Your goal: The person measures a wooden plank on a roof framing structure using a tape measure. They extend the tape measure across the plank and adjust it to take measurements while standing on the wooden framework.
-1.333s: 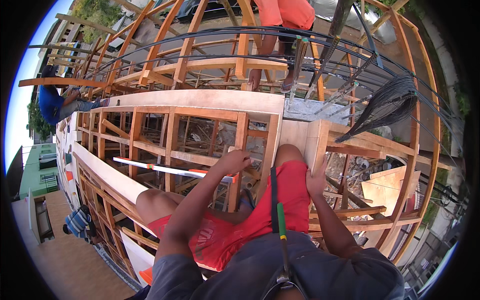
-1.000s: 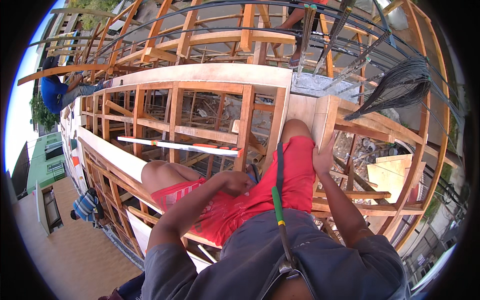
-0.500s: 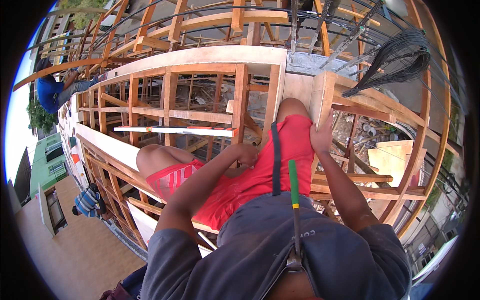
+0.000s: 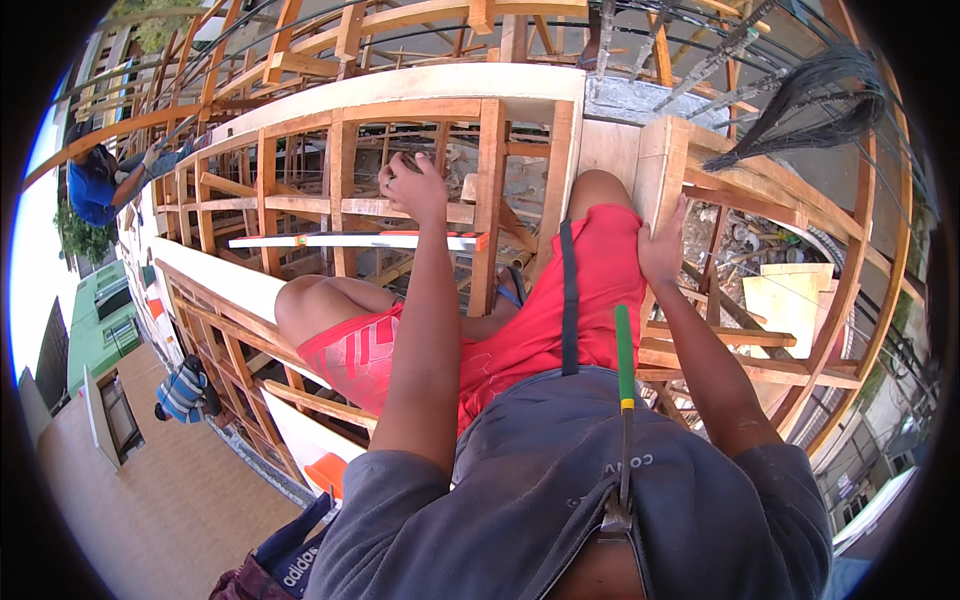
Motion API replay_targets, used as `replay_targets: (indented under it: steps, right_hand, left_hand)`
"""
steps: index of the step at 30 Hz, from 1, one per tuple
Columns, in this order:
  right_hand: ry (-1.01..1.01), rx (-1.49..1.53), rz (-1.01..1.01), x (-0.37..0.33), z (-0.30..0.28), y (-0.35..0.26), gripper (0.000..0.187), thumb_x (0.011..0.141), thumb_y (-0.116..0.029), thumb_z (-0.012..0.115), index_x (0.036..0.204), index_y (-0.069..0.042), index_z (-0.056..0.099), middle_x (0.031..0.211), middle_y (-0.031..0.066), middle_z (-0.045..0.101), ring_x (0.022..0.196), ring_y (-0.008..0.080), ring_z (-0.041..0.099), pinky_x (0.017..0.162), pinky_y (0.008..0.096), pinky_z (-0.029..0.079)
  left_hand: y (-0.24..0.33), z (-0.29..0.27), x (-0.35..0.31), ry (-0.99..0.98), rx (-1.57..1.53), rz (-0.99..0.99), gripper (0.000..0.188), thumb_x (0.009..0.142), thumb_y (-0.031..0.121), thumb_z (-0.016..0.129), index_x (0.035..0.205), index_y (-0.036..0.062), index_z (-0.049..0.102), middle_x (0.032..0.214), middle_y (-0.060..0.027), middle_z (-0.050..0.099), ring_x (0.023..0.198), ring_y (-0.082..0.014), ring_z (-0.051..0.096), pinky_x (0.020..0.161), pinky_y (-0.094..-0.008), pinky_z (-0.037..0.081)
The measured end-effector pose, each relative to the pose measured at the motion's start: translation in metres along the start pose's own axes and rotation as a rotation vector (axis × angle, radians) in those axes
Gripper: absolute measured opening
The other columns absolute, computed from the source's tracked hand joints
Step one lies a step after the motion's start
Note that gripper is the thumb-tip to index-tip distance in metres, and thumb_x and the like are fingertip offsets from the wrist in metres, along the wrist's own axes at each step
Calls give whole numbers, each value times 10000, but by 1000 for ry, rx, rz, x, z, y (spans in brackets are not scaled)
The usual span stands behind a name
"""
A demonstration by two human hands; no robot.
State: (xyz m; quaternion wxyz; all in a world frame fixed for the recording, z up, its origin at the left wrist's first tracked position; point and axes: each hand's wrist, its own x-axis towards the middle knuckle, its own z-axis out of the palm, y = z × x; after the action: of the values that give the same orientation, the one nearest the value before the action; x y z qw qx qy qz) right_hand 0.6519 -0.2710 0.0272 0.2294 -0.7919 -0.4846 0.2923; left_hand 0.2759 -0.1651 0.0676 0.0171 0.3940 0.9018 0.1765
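My left hand (image 4: 413, 190) is raised over the timber framing, its fingers loosely bent and apart. I see nothing held in it, though its palm side is partly hidden. Just below it, a white spirit level (image 4: 365, 240) with orange ends lies across the framing. My right hand (image 4: 661, 255) is wrapped round the lower edge of an upright wooden form board (image 4: 660, 165) beside my thigh; some of its fingers are hidden. A tool with a green grip (image 4: 625, 355), a yellow band and a metal shank hangs from the neck of my grey shirt, like a hammer.
Plywood-faced beam forms (image 4: 400, 88) and timber studs surround me, with gaps showing rubble below. Rebar and a bundle of dark tie wire (image 4: 810, 110) stand at the far right. A person in blue (image 4: 95, 185) sits at far left; another in stripes (image 4: 183, 390) is lower left.
My left hand has risen from beside my lap, forward and left, to above the spirit level. My right hand keeps its hold on the board. The view has shifted slightly.
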Motion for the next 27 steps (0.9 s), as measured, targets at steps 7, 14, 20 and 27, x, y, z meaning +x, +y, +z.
replay_targets:
  steps: [7,14,20,27]
  right_hand:
    - [45,-66,-117,-7,6,-14,891,866,-169,623,1579,-70,97,1548,289,323,1370,471,400,1115,491,359]
    - [53,-158,-181,-2,15,14,889,879,-147,620,1577,-32,80,1577,292,251,1433,437,319,1169,438,280]
    - [10,-47,-109,0,17,12,878,882,-127,603,1580,-46,77,1559,297,286,1377,446,400,1131,455,331]
    - [-39,-6,37,-4,14,-3,882,885,-135,600,1584,-53,68,1563,296,270,1412,437,352,1158,459,289]
  left_hand:
    - [-61,26,88,-14,-263,-1138,902,952,503,537,1559,-13,114,1539,-322,267,1349,-461,401,1089,-546,374]
    - [-70,28,60,0,-65,-910,778,1002,363,506,1560,-16,117,1512,-293,302,1324,-448,429,965,-486,518]
    - [-52,23,57,1,69,-767,800,974,420,510,1551,-13,164,1438,-329,329,1293,-466,396,940,-489,536]
    - [-66,37,56,21,128,-794,879,902,478,589,1532,-6,212,1362,-327,374,1195,-429,477,943,-472,524]
